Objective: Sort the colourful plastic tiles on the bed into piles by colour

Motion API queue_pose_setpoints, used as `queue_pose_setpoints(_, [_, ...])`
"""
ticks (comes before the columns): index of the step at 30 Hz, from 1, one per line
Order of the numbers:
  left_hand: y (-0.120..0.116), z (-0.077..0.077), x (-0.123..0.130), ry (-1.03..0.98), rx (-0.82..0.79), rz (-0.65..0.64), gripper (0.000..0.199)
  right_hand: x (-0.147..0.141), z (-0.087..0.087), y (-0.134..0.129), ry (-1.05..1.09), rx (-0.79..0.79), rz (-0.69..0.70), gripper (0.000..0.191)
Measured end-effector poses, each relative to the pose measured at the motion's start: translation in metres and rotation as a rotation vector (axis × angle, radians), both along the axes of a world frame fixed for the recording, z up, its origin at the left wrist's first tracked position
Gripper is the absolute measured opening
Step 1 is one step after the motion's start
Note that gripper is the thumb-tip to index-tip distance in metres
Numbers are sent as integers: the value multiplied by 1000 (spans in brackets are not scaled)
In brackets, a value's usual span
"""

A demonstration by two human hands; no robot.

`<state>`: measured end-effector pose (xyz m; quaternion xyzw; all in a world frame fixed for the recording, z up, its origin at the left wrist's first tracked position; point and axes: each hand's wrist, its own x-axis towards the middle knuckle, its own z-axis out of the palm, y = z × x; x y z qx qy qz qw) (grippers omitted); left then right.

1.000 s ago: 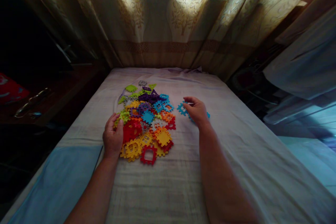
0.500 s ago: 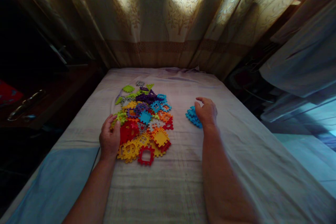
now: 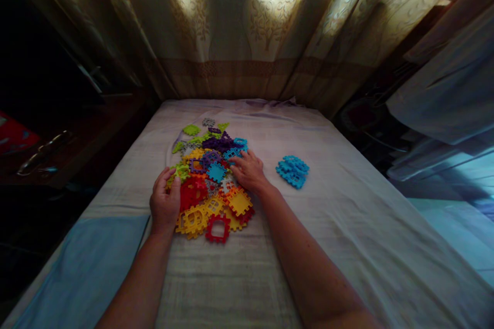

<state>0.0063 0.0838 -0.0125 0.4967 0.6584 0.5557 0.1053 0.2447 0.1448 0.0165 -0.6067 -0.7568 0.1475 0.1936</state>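
Observation:
A mixed pile of interlocking plastic building tiles, with red tiles (image 3: 192,193), yellow tiles (image 3: 195,219) and purple tiles (image 3: 219,142), lies on the covered surface. My left hand (image 3: 165,198) rests against the pile's left edge beside green tiles (image 3: 180,171); its fingers are loosely curved and apart, with no tile seen in them. At the pile's right side, my right hand (image 3: 249,169) reaches over blue tiles (image 3: 231,153) with fingers extended, partly hiding what lies below. A square blue tile (image 3: 216,171) sits just left of its fingertips. Apart to the right is a small heap of blue tiles (image 3: 293,170).
A pale wrinkled sheet (image 3: 224,282) covers the surface. Blue cloth (image 3: 92,252) lies at the left front. Patterned curtains (image 3: 231,36) hang behind the far edge. Dark furniture with a metal handle (image 3: 44,153) stands to the left, and hanging cloth (image 3: 440,97) to the right.
My right hand has moved left from the separate blue heap to the pile's right side. The heap stays behind, fully visible. My left hand keeps its place by the pile.

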Motion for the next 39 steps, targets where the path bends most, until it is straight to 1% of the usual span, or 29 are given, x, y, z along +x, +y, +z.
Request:
queue_pose_setpoints(3, [0,0,-1,0,-9,-8,35,-2,-1,0,-15,-10,24,31])
queue_pose_setpoints(6, [-1,-1,-1,5,-17,-13,35,-3,0,1,16,29,14,29])
queue_pose_setpoints(8, [0,-1,-1,1,-17,-10,34,-2,4,3,60,56,11,27])
queue_pose_setpoints(10, [0,-1,-1,-2,-13,-10,35,5,9,7,111,75,9,26])
queue_pose_setpoints(13, [0,-1,-1,-7,-18,-10,35,33,20,12,180,107,-81,26])
queue_pose_setpoints(17, [1,0,0,-7,-10,0,36,88,31,14,193,108,-303,32])
queue_pose_setpoints(19, [0,1,0,-1,-6,3,36,112,32,12,130,92,-420,34])
queue_pose_setpoints(21, [0,1,0,5,-6,1,36,129,28,11,55,74,-513,33])
queue_pose_setpoints(25, [0,2,0,8,-3,3,37,143,21,8,-28,68,-582,28])
queue_pose_setpoints(28, [0,2,1,0,-4,8,38,142,26,4,-63,60,-648,24])
queue_pose_setpoints(30, [0,2,1,-1,-8,8,36,135,34,0,-89,80,-677,25])
queue_pose_setpoints(31, [0,2,1,2,-7,9,36,129,39,-1,-98,93,-667,26])
queue_pose_setpoints(33, [0,1,1,11,-2,13,37,111,46,-3,-106,109,-585,27])
queue_pose_setpoints(35, [1,1,1,17,4,15,38,87,47,-3,-108,97,-442,28])
queue_pose_setpoints(37, [1,0,1,17,6,11,39,62,42,-1,-113,82,-303,29])
queue_pose_setpoints(39, [1,0,0,12,5,8,39,41,32,-1,-136,73,-222,31])
